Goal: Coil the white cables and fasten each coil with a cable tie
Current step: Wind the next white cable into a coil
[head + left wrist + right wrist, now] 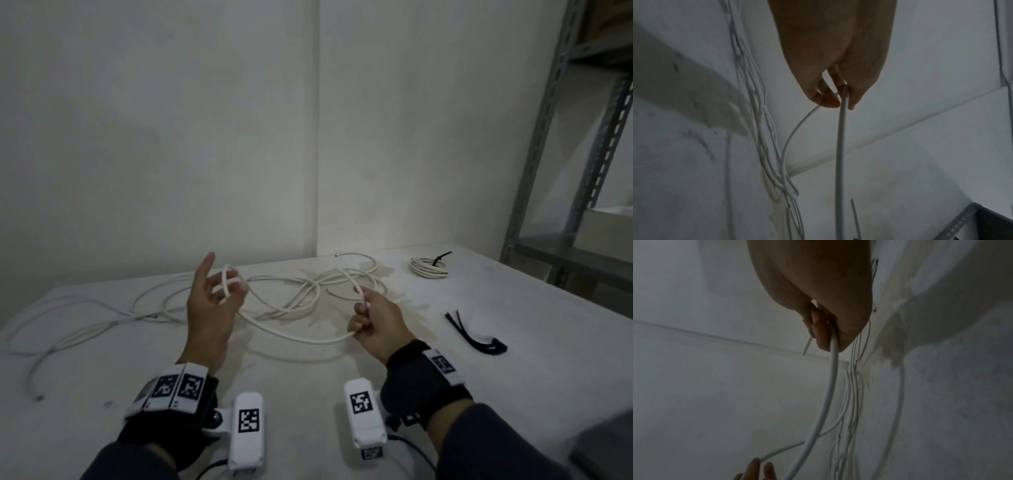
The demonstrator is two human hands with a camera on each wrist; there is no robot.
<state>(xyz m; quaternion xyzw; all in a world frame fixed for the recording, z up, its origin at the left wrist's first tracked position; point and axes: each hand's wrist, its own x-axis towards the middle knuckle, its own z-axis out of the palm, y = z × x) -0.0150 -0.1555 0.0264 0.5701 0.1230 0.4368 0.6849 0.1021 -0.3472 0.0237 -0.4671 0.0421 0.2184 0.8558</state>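
A long white cable (294, 337) sags in an arc between my two hands above the table (445, 359). My left hand (214, 294) is raised with the forefinger straight up, and the other fingers hold a small loop of the cable (228, 279). In the left wrist view the left hand (830, 91) pinches the cable (840, 146). My right hand (368, 318) is closed in a fist round the cable near its end. The right wrist view shows the right hand (824, 331) gripping the cable (828, 386). More loose white cable (325, 284) lies tangled behind.
A finished white coil (429, 268) with a black tie lies at the back right. A bunch of black cable ties (476, 334) lies to the right of my right hand. Another loose cable (68, 325) trails left. A metal shelf rack (548, 137) stands at the right.
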